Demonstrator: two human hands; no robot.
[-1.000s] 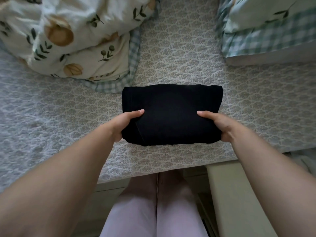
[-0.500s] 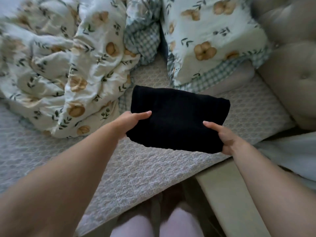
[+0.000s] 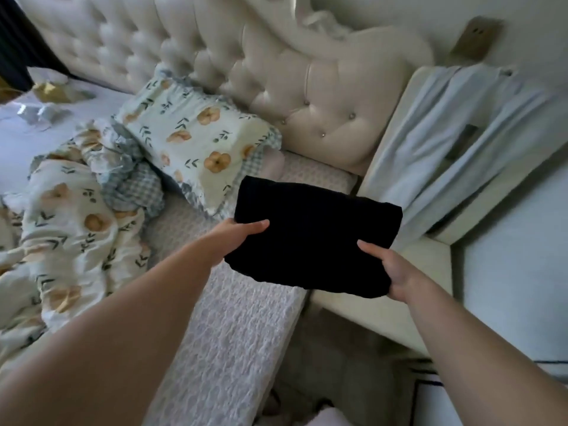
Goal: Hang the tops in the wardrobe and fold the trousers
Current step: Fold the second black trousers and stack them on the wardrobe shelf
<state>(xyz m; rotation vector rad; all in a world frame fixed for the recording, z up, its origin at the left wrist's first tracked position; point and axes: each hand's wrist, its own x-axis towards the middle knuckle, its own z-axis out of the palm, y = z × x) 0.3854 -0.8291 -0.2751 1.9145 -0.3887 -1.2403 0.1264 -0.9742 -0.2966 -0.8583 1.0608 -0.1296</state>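
Note:
The folded black trousers (image 3: 313,235) form a compact rectangle held in the air over the bed's right corner. My left hand (image 3: 238,235) grips their left edge, thumb on top and fingers underneath. At the near right corner, my right hand (image 3: 392,272) holds the bundle the same way. The trousers hang clear of the patterned grey bedspread (image 3: 233,333) below.
A floral pillow (image 3: 196,146) and a crumpled floral duvet (image 3: 73,219) lie on the bed to the left. The cream tufted headboard (image 3: 276,75) stands behind. A pale blue garment (image 3: 455,136) drapes over a cream bedside unit (image 3: 399,305) at the right.
Both hands have lifted the folded trousers off the bedspread and carried them right, toward the bed's head end. My view has swung right, bringing the headboard and bedside unit into sight.

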